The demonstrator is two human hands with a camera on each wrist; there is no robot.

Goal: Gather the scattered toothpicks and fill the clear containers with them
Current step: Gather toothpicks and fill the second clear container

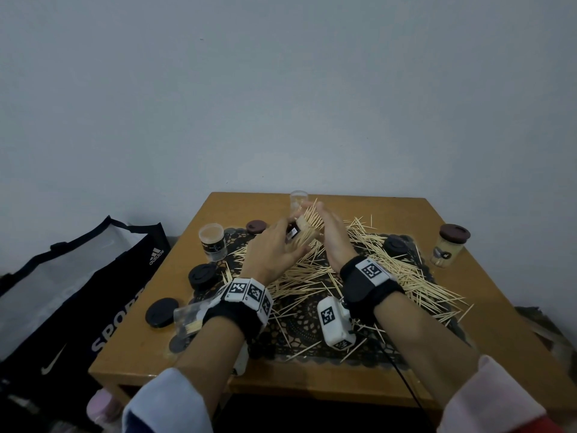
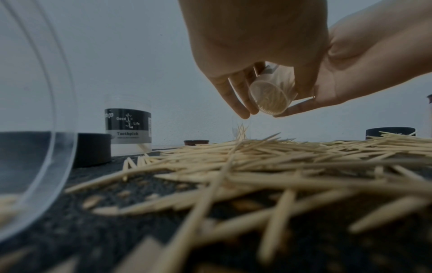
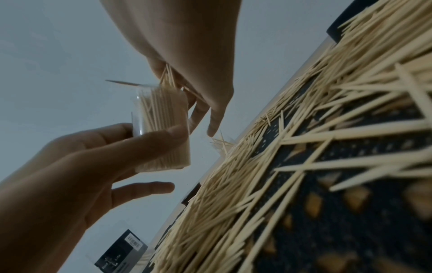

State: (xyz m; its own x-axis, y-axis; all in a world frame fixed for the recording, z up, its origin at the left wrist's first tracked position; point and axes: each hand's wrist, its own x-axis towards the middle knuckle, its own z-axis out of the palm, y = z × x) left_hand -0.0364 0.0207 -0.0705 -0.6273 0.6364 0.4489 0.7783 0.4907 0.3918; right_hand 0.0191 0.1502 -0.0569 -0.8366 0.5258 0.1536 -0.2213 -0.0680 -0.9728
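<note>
Clear container (image 3: 161, 127) gripped in left hand (image 1: 274, 248), held tilted above pile centre. Toothpick bundle (image 1: 312, 218) pinched by right hand (image 1: 331, 235), fed into mouth. Tips best aligned first; scattered toothpicks (image 1: 390, 276) left on mat.

Pale toothpicks (image 1: 390, 270) cover a black lace mat (image 1: 299, 326) on an ochre table (image 1: 437, 354).

Left hand (image 2: 245, 46) holds clear container (image 2: 271, 97) of toothpicks above the pile, right hand (image 2: 364, 61) alongside; loose toothpicks (image 2: 257, 166) cover dark mat (image 2: 93, 230); labelled jar (image 2: 128, 133) stands behind
</note>
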